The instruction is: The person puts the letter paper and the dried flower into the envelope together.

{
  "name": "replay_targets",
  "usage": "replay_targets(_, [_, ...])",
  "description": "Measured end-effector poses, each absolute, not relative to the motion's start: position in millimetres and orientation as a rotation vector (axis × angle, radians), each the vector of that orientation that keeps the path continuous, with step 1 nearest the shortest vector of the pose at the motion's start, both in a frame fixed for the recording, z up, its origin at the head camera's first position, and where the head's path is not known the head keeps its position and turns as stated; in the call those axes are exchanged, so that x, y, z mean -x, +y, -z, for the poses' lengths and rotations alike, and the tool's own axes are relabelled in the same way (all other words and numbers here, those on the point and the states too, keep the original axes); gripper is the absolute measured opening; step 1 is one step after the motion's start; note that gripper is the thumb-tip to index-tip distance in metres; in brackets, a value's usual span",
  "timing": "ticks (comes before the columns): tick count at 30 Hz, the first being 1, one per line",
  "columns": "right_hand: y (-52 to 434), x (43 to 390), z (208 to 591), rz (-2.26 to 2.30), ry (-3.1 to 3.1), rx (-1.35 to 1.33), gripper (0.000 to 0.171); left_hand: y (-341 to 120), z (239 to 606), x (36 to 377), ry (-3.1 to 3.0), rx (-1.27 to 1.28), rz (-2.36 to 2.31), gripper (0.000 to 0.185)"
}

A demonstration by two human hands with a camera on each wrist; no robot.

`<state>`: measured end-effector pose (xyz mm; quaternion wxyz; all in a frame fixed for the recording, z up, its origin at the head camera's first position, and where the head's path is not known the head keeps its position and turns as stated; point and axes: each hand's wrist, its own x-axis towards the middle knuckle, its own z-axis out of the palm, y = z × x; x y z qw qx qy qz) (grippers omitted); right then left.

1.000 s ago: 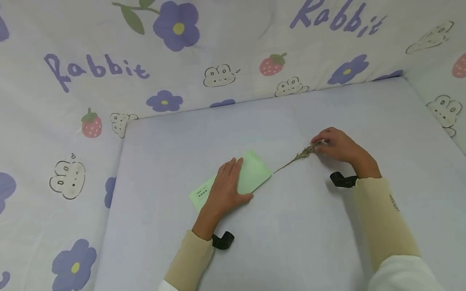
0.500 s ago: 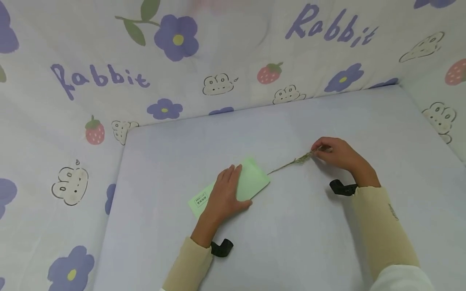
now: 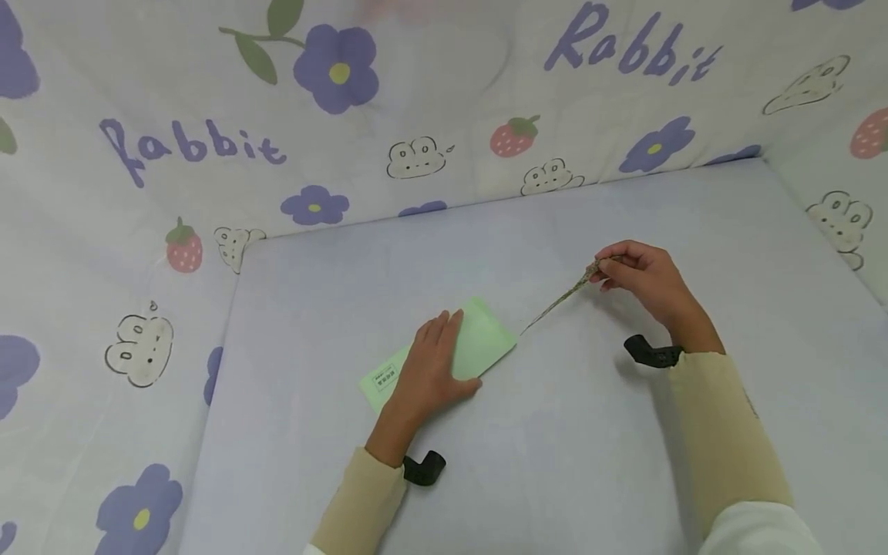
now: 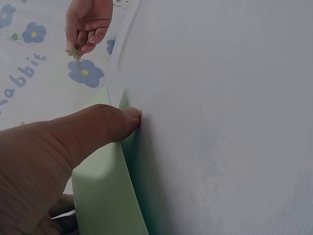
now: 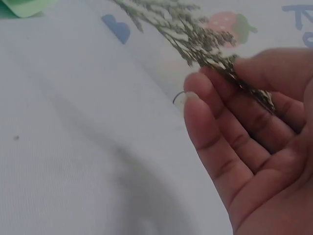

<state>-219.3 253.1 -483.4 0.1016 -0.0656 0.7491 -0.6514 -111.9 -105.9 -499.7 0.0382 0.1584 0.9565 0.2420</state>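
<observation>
Left hand: the left hand lies flat on the green envelope, fingers straight and pressing it onto the tabletop; the left-wrist view shows the thumb at the envelope's edge — a wide, uncurled grip.
Right hand: the right hand pinches the bushy end of the dried sprig between thumb and fingertips — a narrow grip holding the sprig, raised off the tabletop.
Dried sprig: a thin stalk that slants down from the right hand towards the envelope's right corner; its lower tip lies just beside that corner, and whether the two touch cannot be told.
Green envelope: pale green, flat on the tabletop, lying at a slant, with a small white printed label at its lower left end, left of the hand.
Tabletop: covered in plain pale lilac cloth.
Surround: a printed sheet with purple flowers, strawberries and the word "Rabbit" stands behind and at both sides.
Wrists: a black strap sits at each cuff of the beige sleeves.
</observation>
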Motion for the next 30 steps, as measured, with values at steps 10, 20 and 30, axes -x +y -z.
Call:
replay_targets(10, [218, 227, 494, 2.060, 2.127, 0.140, 0.028, -104, 499, 113, 2.955, -0.503, -0.734, 0.106])
replay_targets(20, [171, 214, 513, 1.871, 2.078, 0.139, 0.025, -103, 501, 113, 2.936, -0.515, -0.726, 0.107])
replay_targets(30, [137, 202, 513, 1.758, 2.050, 0.153, 0.025, -104, 506, 115, 2.968, -0.547, -0.695, 0.107])
